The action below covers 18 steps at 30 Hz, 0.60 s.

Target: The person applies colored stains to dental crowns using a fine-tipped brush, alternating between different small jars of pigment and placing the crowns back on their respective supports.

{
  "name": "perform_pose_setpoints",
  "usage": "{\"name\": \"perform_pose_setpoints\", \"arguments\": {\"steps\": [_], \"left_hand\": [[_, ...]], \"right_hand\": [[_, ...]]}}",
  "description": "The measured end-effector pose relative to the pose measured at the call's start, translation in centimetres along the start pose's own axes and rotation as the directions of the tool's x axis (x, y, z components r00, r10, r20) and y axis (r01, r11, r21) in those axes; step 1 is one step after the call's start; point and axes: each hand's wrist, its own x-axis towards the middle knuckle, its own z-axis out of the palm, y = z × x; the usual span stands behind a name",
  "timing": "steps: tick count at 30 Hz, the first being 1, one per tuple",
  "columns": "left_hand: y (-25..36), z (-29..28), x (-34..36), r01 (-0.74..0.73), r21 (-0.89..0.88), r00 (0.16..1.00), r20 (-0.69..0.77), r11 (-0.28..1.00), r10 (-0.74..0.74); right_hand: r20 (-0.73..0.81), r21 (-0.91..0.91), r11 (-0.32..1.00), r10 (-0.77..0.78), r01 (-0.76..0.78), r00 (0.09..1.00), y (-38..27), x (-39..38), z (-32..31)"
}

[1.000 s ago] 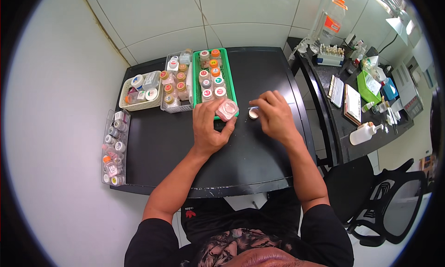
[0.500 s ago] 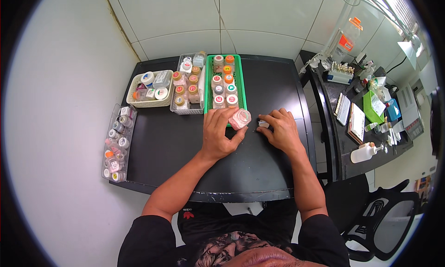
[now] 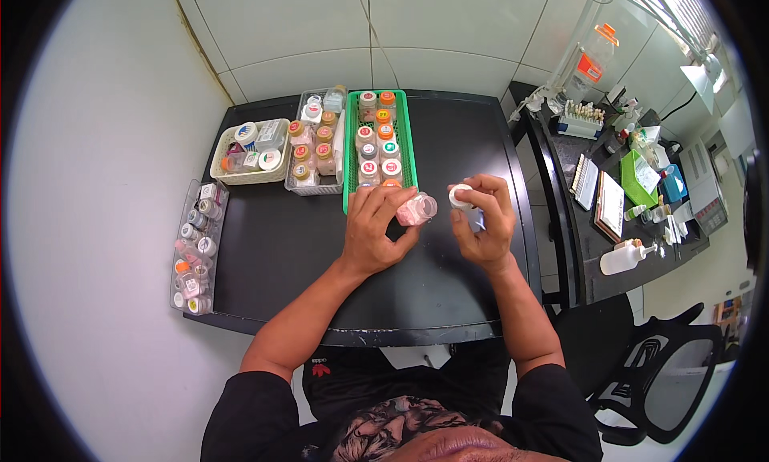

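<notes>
My left hand is closed around a small clear jar of pink powder, tilted so that its uncapped mouth points right. Just across from that mouth, my right hand pinches a round white lid between thumb and fingers. The two hands are apart, both above the black table. Behind the left hand stands a green basket with rows of similar jars under white, orange and grey lids; the hand hides its near end.
Left of the green basket are a grey basket of jars and a cream basket of containers. A clear tray of jars lines the table's left edge. On the right, a side desk bears a white pump bottle and a green tray.
My right hand has lifted off the table with the white lid, which now shows its round face. The jar in my left hand has tipped further to the right. The view has shifted slightly.
</notes>
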Motion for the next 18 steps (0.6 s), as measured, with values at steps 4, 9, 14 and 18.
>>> {"name": "perform_pose_setpoints", "arguments": {"steps": [4,9,14,18], "left_hand": [[0.15,0.01,0.10,-0.006,-0.005,1.000,0.009,1.000,0.006],[0.46,-0.21,0.10,-0.013,-0.014,1.000,0.019,1.000,0.013],[0.18,0.03,0.03,-0.022,-0.003,1.000,0.011,1.000,0.022],[0.06,-0.20,-0.06,-0.003,0.008,1.000,0.031,1.000,0.003]], "right_hand": [[-0.030,0.175,0.983,0.060,-0.054,0.998,-0.44,-0.20,0.34],[0.132,0.044,0.999,0.004,-0.009,0.991,-0.64,0.24,-0.17],[0.183,0.086,0.994,0.056,-0.072,0.982,-0.92,0.32,-0.19],[0.252,0.075,0.993,0.068,-0.089,0.965,-0.77,0.47,-0.44]]}}
